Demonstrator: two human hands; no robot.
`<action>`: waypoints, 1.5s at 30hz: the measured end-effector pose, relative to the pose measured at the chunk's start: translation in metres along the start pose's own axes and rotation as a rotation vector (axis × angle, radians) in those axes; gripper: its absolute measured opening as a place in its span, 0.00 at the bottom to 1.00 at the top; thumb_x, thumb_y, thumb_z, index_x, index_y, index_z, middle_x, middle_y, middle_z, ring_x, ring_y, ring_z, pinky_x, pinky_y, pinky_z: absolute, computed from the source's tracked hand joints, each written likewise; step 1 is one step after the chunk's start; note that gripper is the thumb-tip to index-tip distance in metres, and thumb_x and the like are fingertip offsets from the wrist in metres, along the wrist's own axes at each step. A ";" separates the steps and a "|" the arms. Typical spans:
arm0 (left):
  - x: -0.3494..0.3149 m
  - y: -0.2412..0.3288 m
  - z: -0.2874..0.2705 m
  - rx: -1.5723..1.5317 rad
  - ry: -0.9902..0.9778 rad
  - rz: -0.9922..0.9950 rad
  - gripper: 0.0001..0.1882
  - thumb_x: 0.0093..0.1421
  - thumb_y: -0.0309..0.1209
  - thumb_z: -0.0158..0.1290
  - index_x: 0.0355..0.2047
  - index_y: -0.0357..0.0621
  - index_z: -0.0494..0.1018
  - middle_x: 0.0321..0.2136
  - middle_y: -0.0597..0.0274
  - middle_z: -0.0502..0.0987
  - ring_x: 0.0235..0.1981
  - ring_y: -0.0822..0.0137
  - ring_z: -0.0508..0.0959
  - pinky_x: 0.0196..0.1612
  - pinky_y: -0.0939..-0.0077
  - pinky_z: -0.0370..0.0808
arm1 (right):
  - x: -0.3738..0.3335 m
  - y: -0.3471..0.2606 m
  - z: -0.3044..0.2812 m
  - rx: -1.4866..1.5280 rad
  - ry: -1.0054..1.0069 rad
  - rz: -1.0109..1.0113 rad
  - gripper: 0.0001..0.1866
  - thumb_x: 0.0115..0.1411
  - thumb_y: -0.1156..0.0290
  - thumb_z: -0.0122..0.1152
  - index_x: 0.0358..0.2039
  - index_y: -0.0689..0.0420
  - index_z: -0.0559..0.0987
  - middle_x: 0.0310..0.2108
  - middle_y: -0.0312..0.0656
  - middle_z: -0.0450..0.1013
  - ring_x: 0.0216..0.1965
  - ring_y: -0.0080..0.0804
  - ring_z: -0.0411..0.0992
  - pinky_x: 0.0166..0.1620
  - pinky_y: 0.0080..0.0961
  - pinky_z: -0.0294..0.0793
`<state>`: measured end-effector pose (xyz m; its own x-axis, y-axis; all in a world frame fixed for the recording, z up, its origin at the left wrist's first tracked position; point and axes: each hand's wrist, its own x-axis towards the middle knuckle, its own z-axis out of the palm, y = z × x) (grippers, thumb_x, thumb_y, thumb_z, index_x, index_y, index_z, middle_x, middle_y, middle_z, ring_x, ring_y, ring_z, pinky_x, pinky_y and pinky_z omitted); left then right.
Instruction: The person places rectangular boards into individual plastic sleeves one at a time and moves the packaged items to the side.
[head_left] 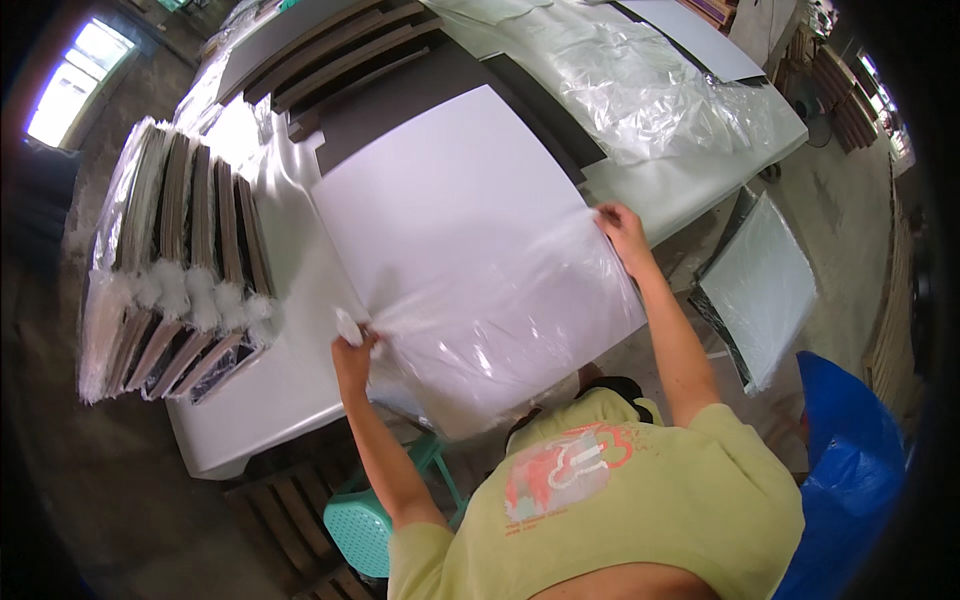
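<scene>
A large white sheet or board (pixel 450 180) lies in front of me, its near part covered by a clear plastic bag (pixel 480 350). My left hand (pixel 353 360) is closed on the bag's gathered edge at the left side of the board. At the right side, my right hand (pixel 622 238) pinches the bag's opening against the board's edge. The bag's mouth runs across the board between my hands, and the far half of the board is bare. Beneath the far end lie dark grey boards (pixel 400 100).
Plastic-wrapped boards (pixel 180 220) stand stacked on the white table's (pixel 290 380) left side. Clear plastic film (pixel 640 90) spreads at the far right. A green stool (pixel 360 530) is below, a wrapped panel (pixel 765 285) leans at right, near blue sheeting (pixel 845 470).
</scene>
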<state>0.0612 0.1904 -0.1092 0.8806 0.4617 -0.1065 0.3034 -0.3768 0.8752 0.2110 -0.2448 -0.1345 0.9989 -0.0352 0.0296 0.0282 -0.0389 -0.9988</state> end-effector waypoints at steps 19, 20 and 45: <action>-0.076 -0.014 -0.008 0.515 -0.335 0.262 0.15 0.35 0.26 0.63 0.25 0.35 0.73 0.26 0.54 0.74 0.24 0.59 0.73 0.25 0.70 0.69 | -0.046 0.000 -0.058 -1.155 -0.993 -0.239 0.12 0.43 0.68 0.62 0.29 0.56 0.73 0.30 0.42 0.70 0.35 0.41 0.69 0.35 0.33 0.69; -0.077 -0.017 -0.010 0.547 -0.325 0.388 0.16 0.34 0.27 0.64 0.24 0.35 0.72 0.27 0.55 0.74 0.22 0.61 0.72 0.25 0.70 0.68 | -0.046 -0.011 -0.052 -1.252 -1.047 -0.223 0.13 0.43 0.66 0.62 0.29 0.55 0.73 0.31 0.42 0.70 0.35 0.42 0.69 0.35 0.34 0.69; -0.128 0.194 -0.058 0.747 -0.132 1.102 0.11 0.28 0.16 0.53 0.18 0.40 0.70 0.24 0.62 0.69 0.24 0.64 0.73 0.22 0.74 0.68 | -0.170 -0.194 -0.157 -0.920 -0.238 -0.413 0.12 0.39 0.71 0.66 0.21 0.62 0.73 0.23 0.40 0.66 0.25 0.36 0.67 0.28 0.28 0.66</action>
<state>-0.0139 0.1043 0.1016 0.8084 -0.4297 0.4023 -0.4956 -0.8656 0.0715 0.0305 -0.3884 0.0606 0.9018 0.3489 0.2550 0.4316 -0.7544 -0.4946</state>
